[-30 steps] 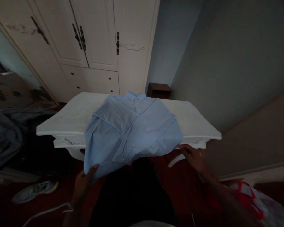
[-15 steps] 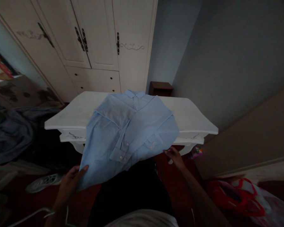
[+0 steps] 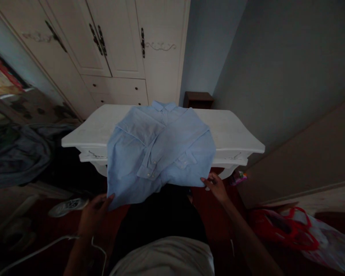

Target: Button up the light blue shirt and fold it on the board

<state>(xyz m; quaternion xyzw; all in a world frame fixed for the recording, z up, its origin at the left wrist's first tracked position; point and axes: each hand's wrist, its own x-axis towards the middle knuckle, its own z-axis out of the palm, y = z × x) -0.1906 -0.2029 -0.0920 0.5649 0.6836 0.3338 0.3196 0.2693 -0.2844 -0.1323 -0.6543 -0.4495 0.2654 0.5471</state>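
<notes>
A light blue button-up shirt [image 3: 172, 142] lies over a white table [image 3: 232, 130], its collar at the far edge and its lower part hanging off the near side. Both sleeves are folded across the front, with the cuffs near the middle. My left hand [image 3: 94, 211] pinches the shirt's lower left corner between thumb and fingers. At the lower right corner, my right hand [image 3: 215, 186] grips the hem with thumb and fingertips. The cloth droops between the two hands.
Beyond the table stands a white wardrobe [image 3: 120, 46], with a small brown cabinet [image 3: 198, 99] beside it. Dark clothes [image 3: 20, 153] are heaped at left. On the red floor are a white shoe [image 3: 67, 207], a white cord [image 3: 46, 251] and a red bag [image 3: 284, 230].
My left hand has moved right and slightly up with its corner of the shirt, bringing the hem closer to level. My right hand still holds its corner. The view has tilted slightly.
</notes>
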